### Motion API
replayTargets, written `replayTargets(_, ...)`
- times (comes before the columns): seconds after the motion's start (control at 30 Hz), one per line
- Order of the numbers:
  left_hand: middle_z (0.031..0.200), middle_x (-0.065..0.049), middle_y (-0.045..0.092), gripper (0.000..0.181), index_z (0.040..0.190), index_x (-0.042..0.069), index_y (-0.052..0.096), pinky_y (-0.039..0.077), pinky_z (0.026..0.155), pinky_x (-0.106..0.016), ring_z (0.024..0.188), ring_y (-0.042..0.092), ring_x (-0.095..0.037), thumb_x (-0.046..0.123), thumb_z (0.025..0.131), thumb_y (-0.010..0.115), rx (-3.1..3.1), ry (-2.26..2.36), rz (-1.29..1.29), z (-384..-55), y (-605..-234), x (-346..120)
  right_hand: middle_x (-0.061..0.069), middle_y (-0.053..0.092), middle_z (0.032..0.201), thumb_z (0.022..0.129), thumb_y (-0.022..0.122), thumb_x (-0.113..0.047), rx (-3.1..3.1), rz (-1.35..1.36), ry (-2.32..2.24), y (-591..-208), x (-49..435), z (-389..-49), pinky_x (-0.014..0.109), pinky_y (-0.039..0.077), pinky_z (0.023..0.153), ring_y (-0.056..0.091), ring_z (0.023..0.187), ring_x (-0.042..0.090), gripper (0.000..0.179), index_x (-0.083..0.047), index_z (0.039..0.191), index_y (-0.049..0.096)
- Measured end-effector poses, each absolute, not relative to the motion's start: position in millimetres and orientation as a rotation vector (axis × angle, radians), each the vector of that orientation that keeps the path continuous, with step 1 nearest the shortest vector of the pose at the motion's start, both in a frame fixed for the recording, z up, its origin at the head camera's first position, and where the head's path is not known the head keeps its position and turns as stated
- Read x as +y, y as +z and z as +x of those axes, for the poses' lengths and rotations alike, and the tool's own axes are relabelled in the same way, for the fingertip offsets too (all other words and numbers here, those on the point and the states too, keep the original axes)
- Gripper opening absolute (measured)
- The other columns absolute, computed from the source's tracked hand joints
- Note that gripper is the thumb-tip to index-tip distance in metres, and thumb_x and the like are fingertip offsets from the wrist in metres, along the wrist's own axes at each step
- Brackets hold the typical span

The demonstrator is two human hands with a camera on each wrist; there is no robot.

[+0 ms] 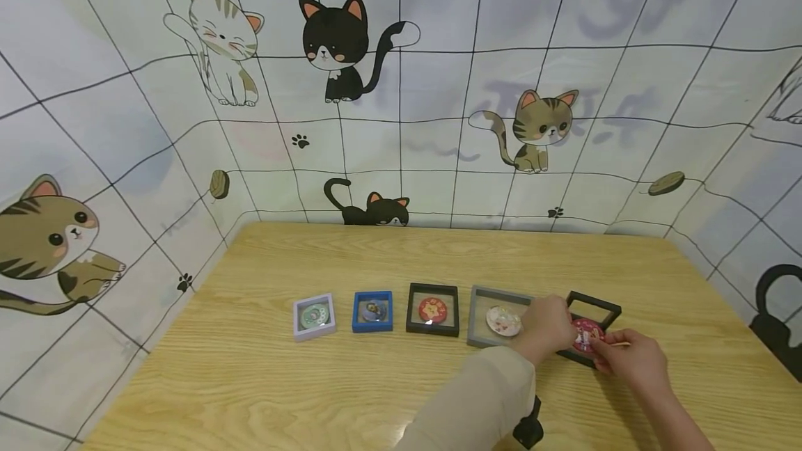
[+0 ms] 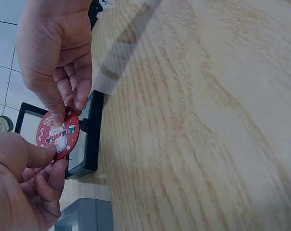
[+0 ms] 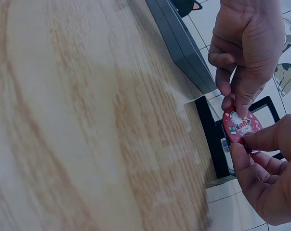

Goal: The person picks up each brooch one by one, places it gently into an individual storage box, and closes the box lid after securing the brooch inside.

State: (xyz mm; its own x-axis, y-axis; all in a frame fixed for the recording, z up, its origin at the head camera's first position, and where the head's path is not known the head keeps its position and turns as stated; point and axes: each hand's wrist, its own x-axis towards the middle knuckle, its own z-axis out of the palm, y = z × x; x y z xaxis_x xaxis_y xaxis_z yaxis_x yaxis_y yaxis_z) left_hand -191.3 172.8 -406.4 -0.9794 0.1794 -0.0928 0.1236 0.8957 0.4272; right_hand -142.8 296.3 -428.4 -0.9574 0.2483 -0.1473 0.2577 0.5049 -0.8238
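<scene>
A red round badge with a snowman print is pinched at its edges by both hands. My left hand holds its left side, thumb on the printed face. On the right side, my right hand pinches it between thumb and fingers. Behind and below the badge stands a black display frame, its two halves spread apart. Beside my left hand lies a grey frame holding a white round badge; the hand covers its right edge.
Farther left on the wooden table lie a black frame with a red badge, a blue frame and a pale lilac frame, each with a round piece inside. A cat-print cloth hangs behind the table.
</scene>
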Motion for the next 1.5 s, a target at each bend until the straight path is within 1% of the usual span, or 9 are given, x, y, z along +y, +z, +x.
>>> replayTargets(0.17, 0.059, 0.006, 0.049, 0.021, 0.057, 0.018, 0.052, 0.035, 0.043, -0.026, 0.051, 0.043, -0.009, 0.023, 0.071, 0.067, 2.959, 0.544, 0.210, -191.5, -411.3, 174.6, 0.009, 0.064, 0.061, 0.082, 0.060, -0.012, 2.801, 0.412, -1.376, -430.5, 294.6, -144.6, 0.026, 0.049, 0.048, 0.062, 0.051, 0.015, 0.029, 0.015, 0.089, 0.051)
replayTargets(0.4, 0.060, 0.006, 0.050, 0.022, 0.060, 0.018, 0.055, 0.036, 0.042, -0.027, 0.051, 0.045, -0.010, 0.028, 0.074, 0.068, 2.947, 0.481, 0.163, -190.6, -416.4, 180.4, 0.006, 0.062, 0.061, 0.083, 0.060, -0.013, 2.844, 0.412, -1.284, -433.1, 294.3, -144.8, 0.024, 0.049, 0.047, 0.063, 0.053, 0.016, 0.029, 0.015, 0.087, 0.052)
replayTargets(0.57, 0.063, 0.007, 0.055, 0.020, 0.062, 0.019, 0.057, 0.041, 0.049, -0.027, 0.056, 0.050, -0.008, 0.033, 0.072, 0.069, 2.965, 0.389, 0.133, -192.3, -417.6, 185.5, 0.006, 0.062, 0.059, 0.082, 0.059, -0.013, 2.864, 0.428, -1.271, -434.5, 293.2, -144.3, 0.024, 0.048, 0.046, 0.063, 0.051, 0.016, 0.028, 0.015, 0.086, 0.051)
replayTargets(0.67, 0.064, 0.007, 0.055, 0.019, 0.063, 0.020, 0.058, 0.041, 0.051, -0.027, 0.058, 0.051, -0.007, 0.033, 0.072, 0.069, 2.971, 0.336, 0.138, -192.8, -418.7, 187.9, 0.005, 0.062, 0.058, 0.082, 0.058, -0.013, 2.870, 0.428, -1.256, -435.7, 294.1, -144.3, 0.024, 0.046, 0.045, 0.062, 0.050, 0.015, 0.028, 0.014, 0.085, 0.052)
replayTargets(0.9, 0.065, 0.009, 0.055, 0.020, 0.063, 0.021, 0.058, 0.040, 0.048, -0.027, 0.057, 0.050, -0.007, 0.035, 0.071, 0.069, 2.989, 0.207, 0.181, -193.1, -423.2, 192.6, 0.003, 0.061, 0.056, 0.084, 0.057, -0.013, 2.831, 0.435, -1.262, -441.9, 298.2, -148.9, 0.023, 0.046, 0.046, 0.062, 0.050, 0.014, 0.028, 0.015, 0.086, 0.052)
replayTargets(1.1, 0.063, 0.009, 0.054, 0.018, 0.064, 0.022, 0.059, 0.039, 0.045, -0.029, 0.054, 0.049, -0.008, 0.036, 0.073, 0.068, 3.005, 0.153, 0.207, -192.4, -427.1, 195.6, 0.002, 0.060, 0.056, 0.084, 0.056, -0.011, 2.800, 0.446, -1.303, -436.7, 294.9, -146.7, 0.022, 0.046, 0.046, 0.062, 0.049, 0.012, 0.027, 0.016, 0.087, 0.052)
replayTargets(1.27, 0.064, 0.008, 0.055, 0.019, 0.065, 0.023, 0.059, 0.039, 0.044, -0.029, 0.054, 0.050, -0.008, 0.037, 0.073, 0.067, 3.024, 0.178, 0.207, -192.6, -429.5, 196.8, 0.002, 0.059, 0.058, 0.082, 0.059, -0.011, 2.720, 0.476, -1.387, -437.4, 297.4, -146.9, 0.023, 0.048, 0.048, 0.062, 0.051, 0.013, 0.030, 0.017, 0.091, 0.050)
replayTargets(1.5, 0.066, 0.009, 0.057, 0.020, 0.065, 0.022, 0.060, 0.042, 0.046, -0.029, 0.057, 0.053, -0.008, 0.039, 0.075, 0.066, 3.029, 0.213, 0.179, -193.1, -430.0, 197.7, 0.007, 0.057, 0.070, 0.081, 0.063, -0.008, 2.536, 0.496, -1.563, -438.4, 304.0, -150.1, 0.024, 0.051, 0.054, 0.062, 0.053, 0.012, 0.031, 0.017, 0.092, 0.049)
